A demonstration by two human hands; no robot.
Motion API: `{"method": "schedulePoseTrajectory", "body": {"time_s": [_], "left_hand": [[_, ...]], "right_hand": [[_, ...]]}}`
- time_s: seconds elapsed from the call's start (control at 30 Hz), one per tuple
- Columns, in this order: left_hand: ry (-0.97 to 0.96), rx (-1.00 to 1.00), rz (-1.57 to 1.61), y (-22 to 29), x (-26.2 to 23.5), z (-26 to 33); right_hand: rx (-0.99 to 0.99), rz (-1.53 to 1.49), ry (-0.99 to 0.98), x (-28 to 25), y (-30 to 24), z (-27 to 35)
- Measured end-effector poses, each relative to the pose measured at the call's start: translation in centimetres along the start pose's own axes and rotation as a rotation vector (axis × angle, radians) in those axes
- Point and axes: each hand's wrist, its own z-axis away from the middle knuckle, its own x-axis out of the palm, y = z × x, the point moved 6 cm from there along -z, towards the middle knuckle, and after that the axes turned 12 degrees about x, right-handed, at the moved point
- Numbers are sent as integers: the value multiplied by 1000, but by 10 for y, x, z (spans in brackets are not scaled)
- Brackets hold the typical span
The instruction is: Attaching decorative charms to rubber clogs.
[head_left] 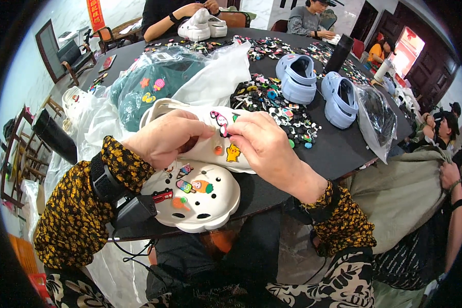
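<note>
My left hand [161,137] grips the side of a white clog [210,146] that lies tilted on the black table [339,149]. My right hand [264,143] rests on the clog's top, fingertips pinching a pink-and-black charm [220,122] set in it. An orange round charm and a yellow figure charm [233,153] sit lower on the same clog. A second white clog [200,197] lies just below it at the table's near edge, studded with several coloured charms.
A heap of loose charms [272,102] lies beyond my hands. Two pale blue clogs [313,84] stand further back beside a clear plastic bag [377,120]. Teal clogs in plastic bags [154,87] lie at the left. Other people sit around the table and at my right.
</note>
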Motion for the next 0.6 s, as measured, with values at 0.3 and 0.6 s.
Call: {"method": "schedulePoseTrajectory", "body": {"time_s": [0.3, 0.6], "left_hand": [[275, -443, 588, 4, 9, 1], [342, -462, 715, 2, 12, 2]], "right_hand": [[-17, 55, 16, -1, -3, 4], [-64, 72, 34, 1, -6, 4]]}}
